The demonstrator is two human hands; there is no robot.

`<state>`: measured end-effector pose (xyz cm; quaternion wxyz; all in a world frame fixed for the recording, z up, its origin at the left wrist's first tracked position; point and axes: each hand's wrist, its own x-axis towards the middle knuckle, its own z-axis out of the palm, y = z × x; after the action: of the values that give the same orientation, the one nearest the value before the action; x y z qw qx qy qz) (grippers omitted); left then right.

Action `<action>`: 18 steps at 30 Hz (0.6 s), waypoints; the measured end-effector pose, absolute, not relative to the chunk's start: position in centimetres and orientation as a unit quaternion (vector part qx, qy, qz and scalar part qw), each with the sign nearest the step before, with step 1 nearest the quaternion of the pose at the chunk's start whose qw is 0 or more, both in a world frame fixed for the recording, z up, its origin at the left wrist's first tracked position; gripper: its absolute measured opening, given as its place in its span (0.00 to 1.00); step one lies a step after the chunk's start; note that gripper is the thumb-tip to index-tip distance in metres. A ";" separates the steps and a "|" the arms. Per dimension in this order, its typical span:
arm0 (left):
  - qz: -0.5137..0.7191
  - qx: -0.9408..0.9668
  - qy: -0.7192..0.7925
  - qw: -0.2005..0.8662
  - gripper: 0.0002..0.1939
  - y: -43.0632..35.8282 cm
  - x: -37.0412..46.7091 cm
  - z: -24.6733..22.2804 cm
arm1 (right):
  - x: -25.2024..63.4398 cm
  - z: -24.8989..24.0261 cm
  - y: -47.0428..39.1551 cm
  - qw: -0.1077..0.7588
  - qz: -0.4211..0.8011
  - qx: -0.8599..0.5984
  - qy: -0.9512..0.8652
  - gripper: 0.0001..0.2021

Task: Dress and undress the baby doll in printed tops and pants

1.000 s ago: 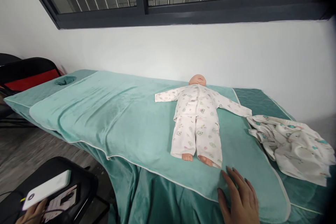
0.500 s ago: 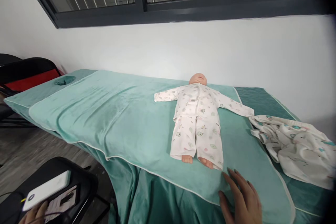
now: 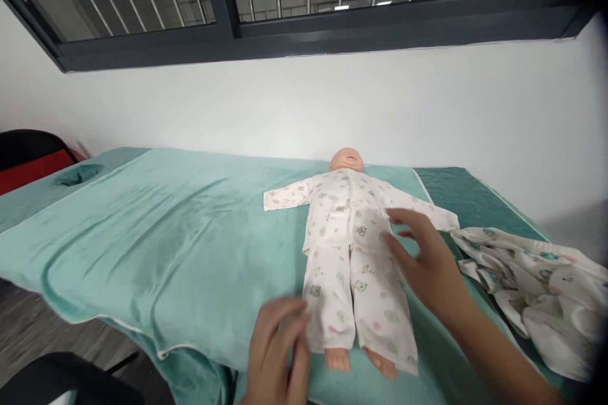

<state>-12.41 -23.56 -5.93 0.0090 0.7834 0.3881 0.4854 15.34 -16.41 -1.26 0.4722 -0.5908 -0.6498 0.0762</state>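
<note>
A baby doll [image 3: 346, 159] lies on its back on the bed, its head toward the wall and its bare feet toward me. It wears a white patterned long-sleeved top [image 3: 339, 215] and matching trousers [image 3: 327, 297]. My right hand [image 3: 422, 259] hovers at the right side of the top, thumb and fingers apart, holding nothing. Beside the trouser leg on the left is my left hand [image 3: 280, 354], blurred, with its fingers bent and spread and nothing in them. Whether either hand touches the clothes I cannot tell.
A crumpled white patterned cloth [image 3: 560, 304] lies right of the doll. The bed [image 3: 190, 234] has a green cover and a face hole [image 3: 78, 174] at the left end. A black chair [image 3: 61, 380] stands at the lower left, and a barred window [image 3: 308, 25] is above.
My left hand has left the phone on the chair and come beside the doll's legs. My right hand has moved up from below the feet to the top's side. The view has shifted.
</note>
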 end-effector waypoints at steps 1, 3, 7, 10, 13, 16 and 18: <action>0.501 0.767 0.400 0.030 0.20 -20.2 -10.2 -4.2 | 15.1 -0.3 -13.4 0.476 0.106 -0.597 -0.637 0.12; 0.495 0.751 0.429 0.075 0.15 -13.2 -6.1 -1.1 | 14.8 0.7 -7.7 0.479 0.128 -0.631 -0.596 0.08; 0.453 0.731 0.492 0.134 0.17 -1.1 -0.1 1.0 | 15.1 -0.6 -1.0 0.507 0.112 -0.648 -0.558 0.06; 0.419 0.745 0.473 0.215 0.17 3.0 1.6 -0.4 | 15.7 -2.4 -0.3 0.544 0.170 -0.623 -0.536 0.10; 0.422 0.743 0.455 0.249 0.17 3.3 1.6 -1.9 | 15.9 -3.1 -0.7 0.554 0.166 -0.602 -0.551 0.12; 0.430 0.747 0.442 0.249 0.19 2.6 1.1 -2.5 | 15.8 -3.1 -0.7 0.538 0.146 -0.593 -0.581 0.13; 0.430 0.750 0.442 0.239 0.19 2.3 1.0 -2.5 | 15.8 -3.0 -0.6 0.535 0.129 -0.589 -0.592 0.13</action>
<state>0.99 2.31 -2.52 0.2390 0.7499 0.4423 0.4300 15.75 -0.60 -2.98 0.5346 -0.5888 -0.5923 0.1291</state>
